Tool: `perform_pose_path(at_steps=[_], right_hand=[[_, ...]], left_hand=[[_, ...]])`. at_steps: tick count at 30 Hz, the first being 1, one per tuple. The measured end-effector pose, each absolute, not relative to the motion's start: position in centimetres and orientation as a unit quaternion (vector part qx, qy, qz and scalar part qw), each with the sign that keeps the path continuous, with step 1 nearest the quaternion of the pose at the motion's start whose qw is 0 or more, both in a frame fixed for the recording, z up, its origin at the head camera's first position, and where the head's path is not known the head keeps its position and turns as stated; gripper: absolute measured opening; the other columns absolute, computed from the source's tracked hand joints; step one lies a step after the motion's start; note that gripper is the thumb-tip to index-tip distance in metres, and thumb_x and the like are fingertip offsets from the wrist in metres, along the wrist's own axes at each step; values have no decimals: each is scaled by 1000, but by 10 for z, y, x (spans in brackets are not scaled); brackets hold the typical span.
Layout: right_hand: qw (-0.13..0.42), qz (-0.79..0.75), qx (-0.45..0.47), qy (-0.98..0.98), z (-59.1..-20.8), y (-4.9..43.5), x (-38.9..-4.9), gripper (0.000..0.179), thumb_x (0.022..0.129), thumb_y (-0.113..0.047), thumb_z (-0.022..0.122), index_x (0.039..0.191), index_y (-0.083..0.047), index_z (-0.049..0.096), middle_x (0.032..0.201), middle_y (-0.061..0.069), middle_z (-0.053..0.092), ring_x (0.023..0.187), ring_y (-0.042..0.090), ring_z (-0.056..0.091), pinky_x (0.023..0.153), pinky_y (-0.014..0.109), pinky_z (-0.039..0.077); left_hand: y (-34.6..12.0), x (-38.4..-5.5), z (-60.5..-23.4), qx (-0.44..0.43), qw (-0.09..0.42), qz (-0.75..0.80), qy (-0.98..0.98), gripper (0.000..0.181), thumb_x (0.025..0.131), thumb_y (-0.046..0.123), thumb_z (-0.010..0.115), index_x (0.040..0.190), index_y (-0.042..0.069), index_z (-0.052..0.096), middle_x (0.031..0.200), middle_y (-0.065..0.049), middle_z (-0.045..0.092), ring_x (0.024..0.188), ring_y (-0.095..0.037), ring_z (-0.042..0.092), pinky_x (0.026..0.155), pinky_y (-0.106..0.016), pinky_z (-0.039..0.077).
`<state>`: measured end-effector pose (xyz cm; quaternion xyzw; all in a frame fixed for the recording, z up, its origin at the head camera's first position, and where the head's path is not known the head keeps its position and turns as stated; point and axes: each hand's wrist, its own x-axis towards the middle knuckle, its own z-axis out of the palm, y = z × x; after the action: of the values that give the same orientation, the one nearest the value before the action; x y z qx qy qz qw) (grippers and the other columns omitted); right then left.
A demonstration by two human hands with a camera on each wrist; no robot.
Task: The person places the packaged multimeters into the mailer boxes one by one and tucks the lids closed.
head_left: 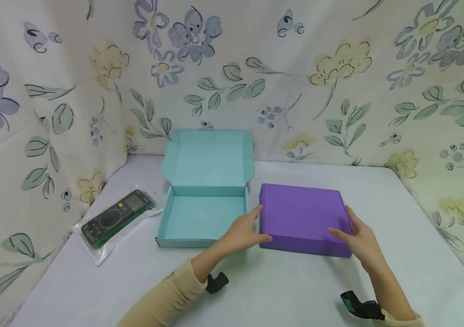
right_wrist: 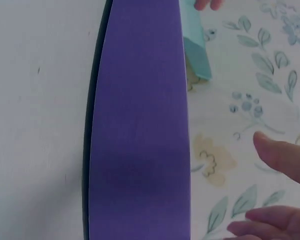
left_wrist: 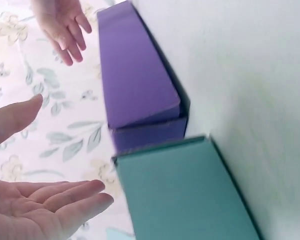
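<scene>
Between the left hand (head_left: 241,233) and the right hand (head_left: 360,243), both with loose fingers and gripping nothing, sits a flat purple box (head_left: 302,212) that looks to me like smooth, stiff card, probably light, a bit slippery, and best held by its two short sides.

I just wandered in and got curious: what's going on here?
Someone's left hand and right hand are at opposite ends of a purple box on the table, both open; I can't tell if they're touching it. To its left, a teal box stands with its lid up. Further left lies a meter in a clear bag.
</scene>
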<state>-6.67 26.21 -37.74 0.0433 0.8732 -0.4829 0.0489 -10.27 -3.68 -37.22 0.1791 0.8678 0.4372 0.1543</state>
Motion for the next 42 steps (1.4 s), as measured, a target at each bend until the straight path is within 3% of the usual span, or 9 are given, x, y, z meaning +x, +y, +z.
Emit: perform_pose_path(at_steps=[3,5,8,11,15,17,25,35,42], right_hand=[[32,-494,29,868,-377,253,-65,95,92,-25,69,155,-4,1,159,23,-1,143,47,4,113,59,14],[28,-511,4,859,-377,246,-64,93,92,-23,69,156,-4,4,159,21,3,143,45,9,115,44,21],[28,-567,-52,822,-378,234,-65,87,92,-13,68,155,1,9,159,22,11,142,42,17,107,20,31],[38,-638,-110,761,-380,220,-68,83,91,-2,66,153,6,12,157,27,13,142,28,27,100,12,34],[68,-706,-166,685,-386,200,-72,86,87,7,66,152,9,9,155,31,7,135,2,37,103,19,35],[90,-727,-181,657,-391,191,-73,90,85,8,67,152,9,7,156,30,5,135,0,36,105,21,34],[159,-731,-171,641,-405,154,-76,100,80,1,76,153,5,8,160,22,6,145,33,13,106,24,32],[196,-698,-140,675,-407,117,-70,102,78,-4,80,156,-3,14,161,19,6,147,34,6,112,37,22],[182,-718,-83,667,-414,91,-67,103,82,-6,77,157,-5,7,161,19,4,146,36,7,115,45,18]], left_hand=[[-46,-100,-369,179,157,447,862,87,83,23,75,152,1,27,146,-21,43,131,-36,45,100,-54,44],[-52,-99,-367,179,156,448,862,87,82,23,75,152,2,27,147,-20,42,132,-37,44,100,-55,43],[-61,-98,-366,183,159,429,870,88,81,21,77,152,4,29,149,-18,40,133,-37,42,102,-58,41],[-69,-97,-366,190,164,399,882,88,79,18,80,151,3,32,150,-18,39,135,-38,40,103,-58,38],[-79,-94,-366,199,183,364,891,84,78,17,81,148,0,37,147,-19,43,132,-40,42,103,-57,39],[-84,-92,-366,203,195,352,893,80,78,17,81,145,-1,41,143,-20,47,130,-40,45,101,-57,41],[-98,-85,-366,197,196,339,899,68,81,21,78,139,-1,50,134,-22,55,124,-39,50,97,-57,43],[-105,-80,-369,182,200,339,901,63,85,26,74,137,-1,52,133,-21,56,124,-39,51,96,-57,45],[-106,-80,-369,187,198,326,905,57,85,23,73,133,-3,55,127,-24,60,117,-41,55,90,-57,48]])
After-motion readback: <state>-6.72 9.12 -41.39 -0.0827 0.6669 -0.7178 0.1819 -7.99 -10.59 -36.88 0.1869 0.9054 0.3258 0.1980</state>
